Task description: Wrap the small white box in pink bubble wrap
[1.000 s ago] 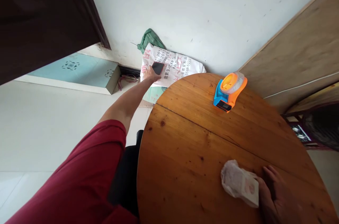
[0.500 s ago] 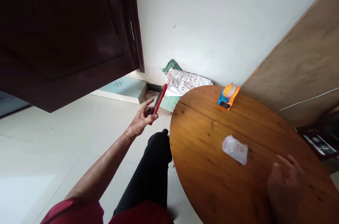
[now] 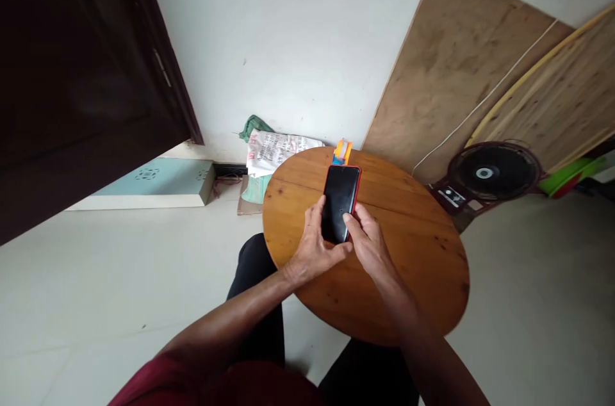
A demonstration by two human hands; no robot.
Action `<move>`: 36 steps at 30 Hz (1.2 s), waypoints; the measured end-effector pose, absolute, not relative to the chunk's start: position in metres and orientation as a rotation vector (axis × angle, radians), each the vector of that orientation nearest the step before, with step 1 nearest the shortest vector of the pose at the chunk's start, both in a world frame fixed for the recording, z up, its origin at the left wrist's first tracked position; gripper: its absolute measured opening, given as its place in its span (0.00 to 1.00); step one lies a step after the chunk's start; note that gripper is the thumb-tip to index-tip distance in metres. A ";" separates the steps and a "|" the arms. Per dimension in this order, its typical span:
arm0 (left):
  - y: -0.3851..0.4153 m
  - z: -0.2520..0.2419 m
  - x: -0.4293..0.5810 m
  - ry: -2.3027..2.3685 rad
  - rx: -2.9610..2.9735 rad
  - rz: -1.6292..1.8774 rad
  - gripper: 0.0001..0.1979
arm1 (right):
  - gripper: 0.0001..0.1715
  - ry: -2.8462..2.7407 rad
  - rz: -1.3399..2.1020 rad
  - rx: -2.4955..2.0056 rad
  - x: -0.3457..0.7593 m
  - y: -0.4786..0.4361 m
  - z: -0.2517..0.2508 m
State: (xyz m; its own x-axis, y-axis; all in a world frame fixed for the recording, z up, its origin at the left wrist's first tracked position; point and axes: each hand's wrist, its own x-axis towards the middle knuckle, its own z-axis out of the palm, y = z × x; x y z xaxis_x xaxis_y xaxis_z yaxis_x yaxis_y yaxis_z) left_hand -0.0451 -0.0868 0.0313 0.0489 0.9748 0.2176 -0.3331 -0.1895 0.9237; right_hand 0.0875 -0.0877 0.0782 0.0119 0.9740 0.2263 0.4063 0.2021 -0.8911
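Observation:
A smartphone (image 3: 340, 201) with a dark screen and a red case edge is held upright-tilted over the round wooden table (image 3: 403, 246). My left hand (image 3: 313, 244) grips it from the left, fingers along the side and thumb by the bottom edge. On the other side, my right hand (image 3: 369, 243) has its thumb on the lower right front and fingers at the back edge. Beyond the phone's top stands an orange and blue tape dispenser (image 3: 343, 151), partly covered by it. The small clear plastic packet is not visible now.
Behind the table lie a printed white sack (image 3: 271, 150) and a green cloth (image 3: 254, 126). A dark door (image 3: 86, 73) hangs at the left, above a pale blue box (image 3: 158, 178). A wooden board (image 3: 442, 60) and a fan-like round appliance (image 3: 492, 172) are at the right.
The phone has come from left of the table to above it. My right hand has risen from the tabletop and taken hold of it too. The view has turned right.

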 end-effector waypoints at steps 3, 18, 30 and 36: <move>-0.063 0.038 -0.038 0.671 0.858 1.375 0.47 | 0.18 -1.559 0.785 -1.343 0.110 -0.074 0.070; -0.014 0.020 -0.026 0.550 0.213 1.037 0.24 | 0.22 -1.375 0.584 -1.266 0.109 -0.061 0.006; -0.022 0.027 -0.027 0.558 0.078 1.121 0.26 | 0.24 -1.556 0.497 -1.240 0.111 -0.061 0.003; -0.020 0.024 -0.032 0.490 0.075 1.032 0.25 | 0.30 -1.590 0.613 -1.231 0.111 -0.064 -0.001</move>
State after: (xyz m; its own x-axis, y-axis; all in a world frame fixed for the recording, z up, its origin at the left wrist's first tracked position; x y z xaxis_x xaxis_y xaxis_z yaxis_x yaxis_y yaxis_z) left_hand -0.0317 -0.0198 0.0240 0.4155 0.8376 -0.3547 -0.8048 0.5202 0.2859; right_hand 0.1110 -0.0637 -0.0012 0.0096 0.9185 0.3952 0.4161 0.3557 -0.8369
